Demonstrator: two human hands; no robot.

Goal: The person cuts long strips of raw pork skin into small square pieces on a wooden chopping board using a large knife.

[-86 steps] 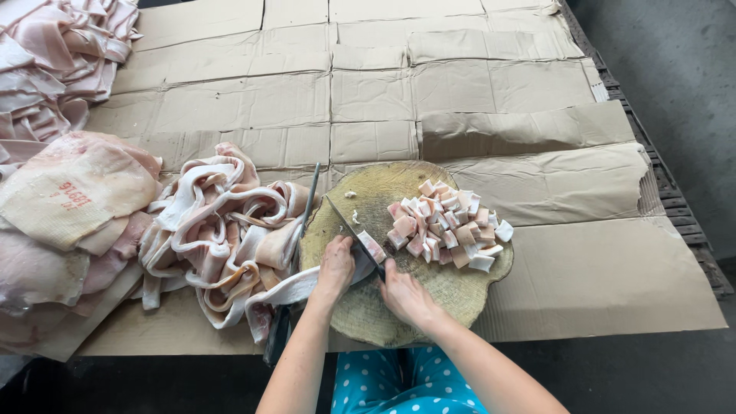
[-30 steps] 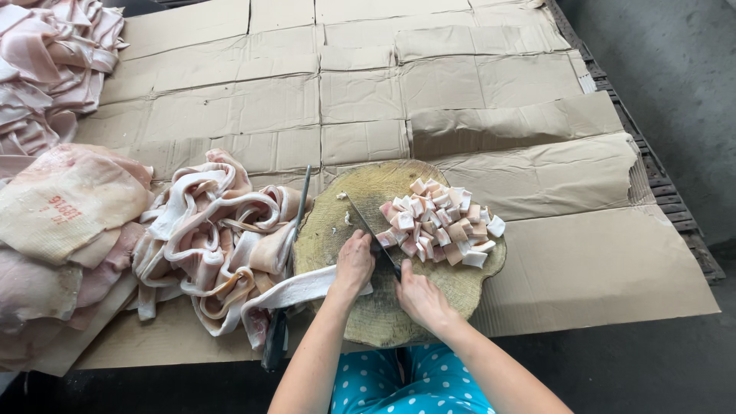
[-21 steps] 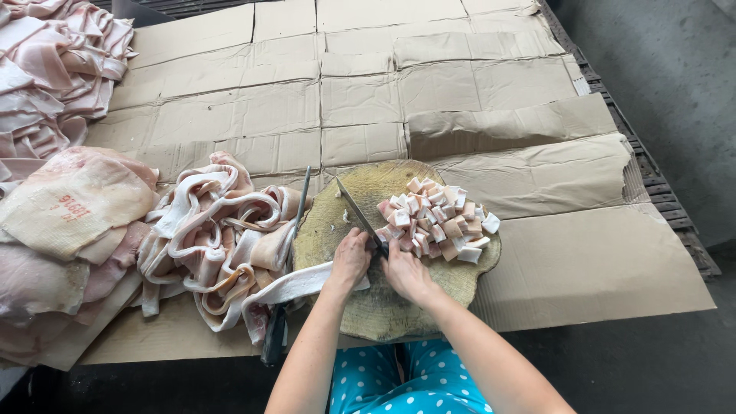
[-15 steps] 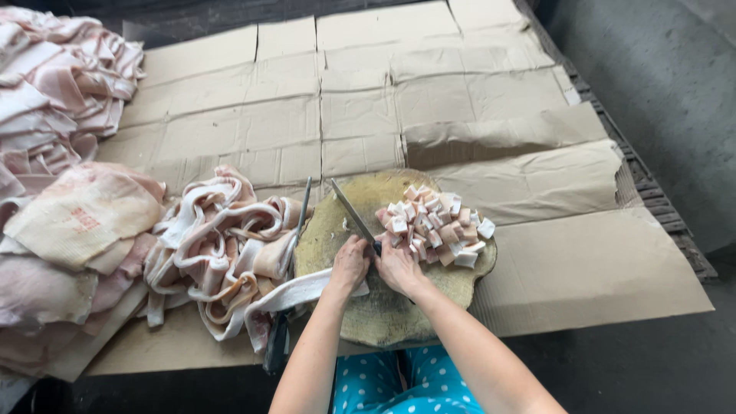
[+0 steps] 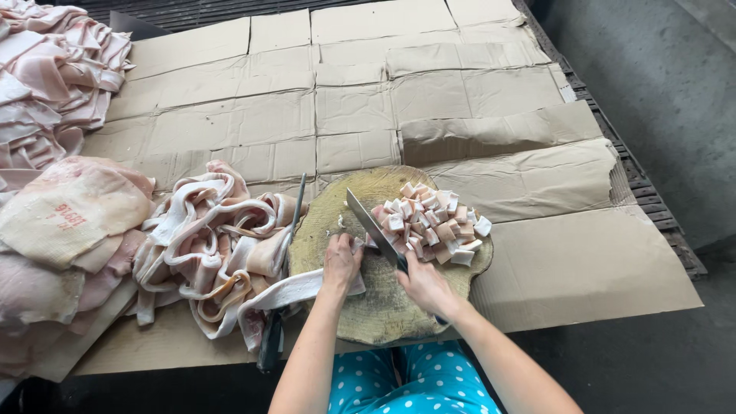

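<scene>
Pork strip (image 5: 295, 287) lies across the near left of the round chopping block (image 5: 383, 322), pinned by the left hand (image 5: 341, 261); the right hand (image 5: 422, 284) hides the knife (image 5: 372, 226) handle in its closed grip; cut cubes (image 5: 429, 222) sit far right; red stamp marks a pale slab (image 5: 73, 211) at left.

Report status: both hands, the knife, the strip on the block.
Right hand grips cleaver, blade down at cut end. Left hand pins pork-skin strip on round wooden block. Cut cubes piled beyond blade; second knife lies left.
</scene>
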